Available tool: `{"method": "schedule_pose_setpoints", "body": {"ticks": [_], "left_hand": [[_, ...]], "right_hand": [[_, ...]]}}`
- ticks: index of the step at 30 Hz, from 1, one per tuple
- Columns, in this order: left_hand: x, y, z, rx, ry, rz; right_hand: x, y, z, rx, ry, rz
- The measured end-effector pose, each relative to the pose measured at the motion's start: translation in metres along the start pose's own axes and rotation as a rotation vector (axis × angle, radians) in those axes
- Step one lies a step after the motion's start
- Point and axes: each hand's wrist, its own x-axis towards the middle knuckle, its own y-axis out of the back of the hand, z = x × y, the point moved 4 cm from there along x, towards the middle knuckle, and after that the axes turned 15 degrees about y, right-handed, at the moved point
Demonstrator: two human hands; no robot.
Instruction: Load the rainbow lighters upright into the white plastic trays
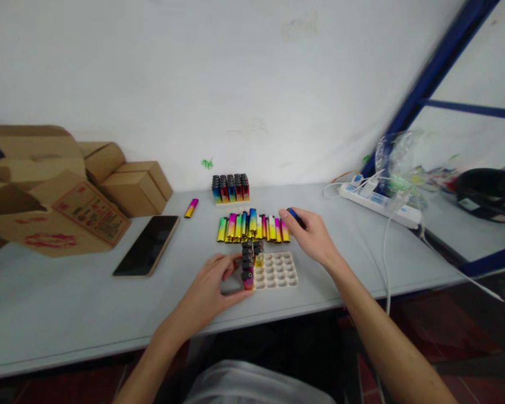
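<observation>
A beige tray [280,272] with round sockets lies near the table's front edge, and several lighters [248,261] stand upright in its left column. My left hand [212,286] rests against the tray's left side, fingers curled at the standing lighters. A row of rainbow-coloured lighters [252,227] lies flat just behind the tray. My right hand [309,233] sits at the right end of that row, closed on a dark blue lighter [294,216].
A filled tray of upright lighters [230,188] stands by the wall, with a single pink lighter [191,208] to its left. A black phone [148,244] and cardboard boxes [54,191] occupy the left. A white power strip [379,202] with cables lies at the right.
</observation>
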Motion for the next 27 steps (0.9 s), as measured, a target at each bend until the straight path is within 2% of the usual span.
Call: {"method": "schedule_pose_setpoints", "body": {"ticks": [4,9,16,22,27], "left_hand": [[0.0,-0.001,-0.003,-0.006,-0.018,0.01],[0.001,-0.001,-0.005,-0.002,-0.012,0.03],[0.0,0.0,0.0,-0.005,-0.014,0.014],[-0.001,0.001,0.003,-0.005,-0.002,-0.015],[-0.002,0.001,0.003,-0.004,-0.017,-0.015]], "right_hand": [[-0.001,0.0,0.007,-0.102,-0.033,0.051],[-0.001,0.0,0.012,-0.135,-0.033,0.014],[-0.002,-0.001,0.003,-0.02,0.009,-0.156],[-0.003,0.002,-0.013,-0.001,0.263,-0.305],[-0.005,0.008,-0.032,-0.036,0.285,-0.395]]}}
